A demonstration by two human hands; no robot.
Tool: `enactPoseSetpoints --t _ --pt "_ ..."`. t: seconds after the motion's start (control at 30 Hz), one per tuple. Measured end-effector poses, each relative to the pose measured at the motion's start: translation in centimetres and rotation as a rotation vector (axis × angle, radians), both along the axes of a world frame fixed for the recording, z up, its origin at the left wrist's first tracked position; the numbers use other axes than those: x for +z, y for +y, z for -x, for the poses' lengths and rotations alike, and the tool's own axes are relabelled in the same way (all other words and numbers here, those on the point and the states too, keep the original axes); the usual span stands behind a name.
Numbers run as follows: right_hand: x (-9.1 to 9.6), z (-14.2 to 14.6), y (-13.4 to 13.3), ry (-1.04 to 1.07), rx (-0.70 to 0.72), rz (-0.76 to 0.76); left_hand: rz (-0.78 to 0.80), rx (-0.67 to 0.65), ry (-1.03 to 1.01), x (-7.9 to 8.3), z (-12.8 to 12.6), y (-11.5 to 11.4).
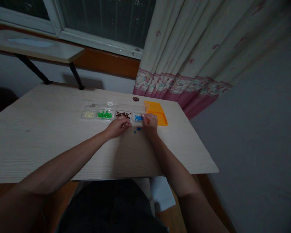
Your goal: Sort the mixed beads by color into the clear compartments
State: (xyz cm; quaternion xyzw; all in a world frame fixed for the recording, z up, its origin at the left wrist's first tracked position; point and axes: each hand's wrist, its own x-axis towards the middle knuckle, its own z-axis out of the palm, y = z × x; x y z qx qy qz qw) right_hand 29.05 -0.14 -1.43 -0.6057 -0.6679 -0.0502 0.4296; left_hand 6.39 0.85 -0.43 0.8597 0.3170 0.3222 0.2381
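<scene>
A clear plastic box (96, 110) with several compartments lies on the pale wooden table (50, 139). It holds cream beads (89, 114), green beads (104, 114), dark brown beads (122, 114) and blue beads (137, 117). My left hand (117, 126) rests at the box's near edge below the brown beads, fingers curled in a pinch. My right hand (150, 123) sits at the blue compartment's right side, fingers bent and pressed together. A few loose blue beads (137, 129) lie on the table between my hands. What either hand pinches is too small to see.
An orange tray (157, 114) lies right of the box, near the table's right edge. A dark round hole (135, 99) marks the tabletop behind the box. A second table (34, 47) stands under the window, and a patterned curtain (196, 55) hangs at right.
</scene>
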Motion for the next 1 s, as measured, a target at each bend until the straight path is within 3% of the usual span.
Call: enactPoseSetpoints --t 0.17,0.37,1.0 --pt "0.0 0.0 0.0 -0.013 0.002 0.021 -0.092 -0.121 0.210 0.6 -0.1 -0.9" --pt "0.3 0.2 -0.2 -0.031 0.012 0.049 -0.251 -0.149 0.345 0.5 -0.5 -1.2" --pt "0.1 0.2 -0.1 -0.008 0.033 0.021 -0.155 -0.153 0.276 0.7 -0.7 -1.3"
